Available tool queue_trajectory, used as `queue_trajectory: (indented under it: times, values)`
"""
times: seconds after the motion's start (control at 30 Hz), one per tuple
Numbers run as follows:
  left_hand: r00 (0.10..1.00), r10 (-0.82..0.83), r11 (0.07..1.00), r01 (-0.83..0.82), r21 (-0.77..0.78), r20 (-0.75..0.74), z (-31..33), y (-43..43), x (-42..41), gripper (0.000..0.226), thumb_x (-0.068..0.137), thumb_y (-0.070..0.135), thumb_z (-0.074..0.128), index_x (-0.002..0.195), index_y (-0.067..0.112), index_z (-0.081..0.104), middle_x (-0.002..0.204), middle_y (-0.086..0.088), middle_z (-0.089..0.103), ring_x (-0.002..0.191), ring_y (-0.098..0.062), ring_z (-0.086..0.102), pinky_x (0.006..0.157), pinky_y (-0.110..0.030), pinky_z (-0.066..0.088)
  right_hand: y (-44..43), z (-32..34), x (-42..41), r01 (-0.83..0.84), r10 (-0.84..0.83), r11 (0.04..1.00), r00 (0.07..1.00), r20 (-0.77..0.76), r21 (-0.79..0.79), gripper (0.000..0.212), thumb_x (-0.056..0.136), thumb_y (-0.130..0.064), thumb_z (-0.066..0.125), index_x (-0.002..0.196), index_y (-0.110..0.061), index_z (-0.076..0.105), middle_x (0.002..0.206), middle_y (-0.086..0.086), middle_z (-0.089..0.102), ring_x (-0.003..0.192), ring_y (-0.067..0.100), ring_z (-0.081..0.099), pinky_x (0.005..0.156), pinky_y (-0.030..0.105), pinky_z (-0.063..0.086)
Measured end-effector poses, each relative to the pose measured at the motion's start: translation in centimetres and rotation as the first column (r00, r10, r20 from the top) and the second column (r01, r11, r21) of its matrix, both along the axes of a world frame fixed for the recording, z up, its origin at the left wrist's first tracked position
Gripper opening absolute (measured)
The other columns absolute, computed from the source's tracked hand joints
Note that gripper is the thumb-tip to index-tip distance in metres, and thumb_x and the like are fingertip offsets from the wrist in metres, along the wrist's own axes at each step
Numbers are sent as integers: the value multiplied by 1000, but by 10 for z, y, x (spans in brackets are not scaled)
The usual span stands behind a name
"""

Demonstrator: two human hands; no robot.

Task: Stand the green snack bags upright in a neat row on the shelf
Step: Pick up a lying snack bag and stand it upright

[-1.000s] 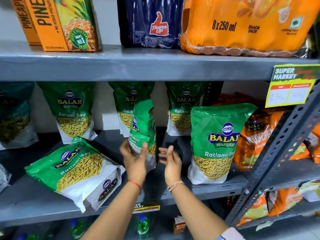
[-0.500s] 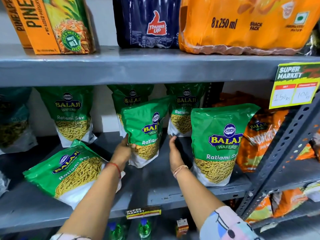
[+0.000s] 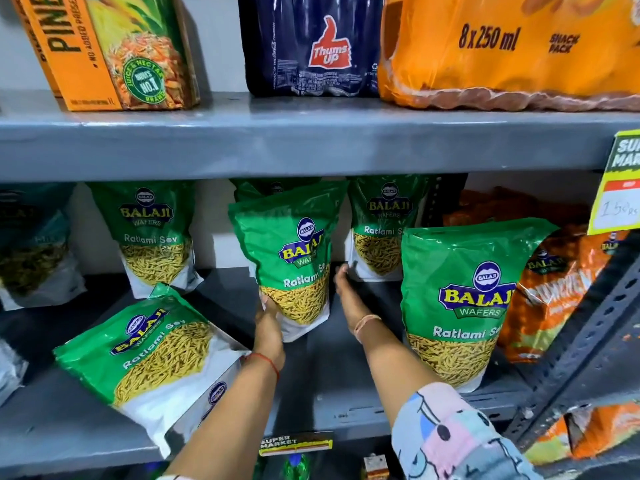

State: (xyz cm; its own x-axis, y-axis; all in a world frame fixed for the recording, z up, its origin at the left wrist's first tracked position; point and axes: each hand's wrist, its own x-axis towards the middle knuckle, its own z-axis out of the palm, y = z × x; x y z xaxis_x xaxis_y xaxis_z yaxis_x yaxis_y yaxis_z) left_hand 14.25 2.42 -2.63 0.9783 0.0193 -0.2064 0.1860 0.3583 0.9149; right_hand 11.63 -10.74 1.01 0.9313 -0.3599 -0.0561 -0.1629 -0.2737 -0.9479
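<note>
Several green Balaji snack bags stand on the grey middle shelf. My left hand grips the lower left edge of one green bag, which stands nearly upright at mid-shelf, leaning slightly left. My right hand lies with straight fingers just beside that bag's lower right edge. A second green bag lies flat on its back at the front left. A third stands upright at the front right. More green bags stand along the back wall.
Orange snack bags crowd the right end, behind a slanted perforated metal post. A dark teal bag stands at the far left. The upper shelf hangs low overhead, and a yellow price tag sticks out at right.
The held bag turned from edge-on to face front and went deeper onto the shelf. Both hands reached further in, the right one sliding alongside the bag.
</note>
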Motion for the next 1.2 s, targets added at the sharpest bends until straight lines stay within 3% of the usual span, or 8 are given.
queue_trajectory:
  times: [0.07,0.23,0.33,0.43,0.6,0.87,0.97,1.2]
  values:
    - [999,-5,999,3,-42,-44,-4,1,1,52,97,42,28,137,12,37,144,-12,43,131,-25,42,104,-30,34,6,0,1,-65,70,988,997,-27,141,66,93,-54,22,143,-11,23,154,7,20,143,22,17,116,31,16]
    - [999,-32,999,32,-41,-9,-7,1,-10,54,98,44,23,139,12,37,147,-10,40,134,-22,39,116,-38,26,-3,-15,-14,132,-105,975,983,154,-181,42,98,-34,32,131,-13,48,140,3,47,131,19,40,99,25,34]
    - [999,-14,995,11,-95,-30,-3,-1,-17,56,98,43,22,139,8,37,147,-11,40,133,-24,40,115,-39,27,1,-30,-35,75,-258,789,941,219,610,46,98,-36,25,137,-14,37,139,-10,46,122,17,43,87,30,35]
    - [997,-76,995,74,-60,-34,1,0,-38,56,97,45,20,136,10,41,145,-11,42,131,-25,42,108,-34,31,14,-46,-64,107,-117,989,988,102,103,52,96,-41,34,140,-13,30,125,-18,52,121,5,47,98,20,33]
    - [984,-173,984,174,31,-38,2,10,-76,59,95,52,19,136,17,42,145,-6,43,131,-22,42,104,-31,31,21,-50,-95,89,-136,932,984,111,352,13,98,-29,33,108,-20,32,118,2,36,111,9,32,95,26,25]
    - [967,-243,967,248,55,-72,6,24,-103,60,93,56,24,132,17,48,142,-7,47,129,-23,44,107,-34,32,20,-41,-119,86,-69,966,995,-77,245,63,94,-52,27,140,-8,30,148,13,34,136,25,31,111,33,25]
    - [971,-228,970,233,72,-72,9,24,-107,57,94,54,25,131,17,50,141,-9,49,120,-21,49,91,-29,35,20,-38,-120,89,-68,973,993,-101,215,65,94,-51,27,139,-5,29,148,16,33,136,26,32,111,32,25]
    - [975,-200,980,198,-38,-92,18,22,-113,55,94,49,27,132,14,47,142,-10,47,117,-17,50,93,-27,36,18,-42,-121,49,-37,965,998,-50,259,64,93,-52,27,141,-9,27,151,13,29,139,25,27,113,34,21]
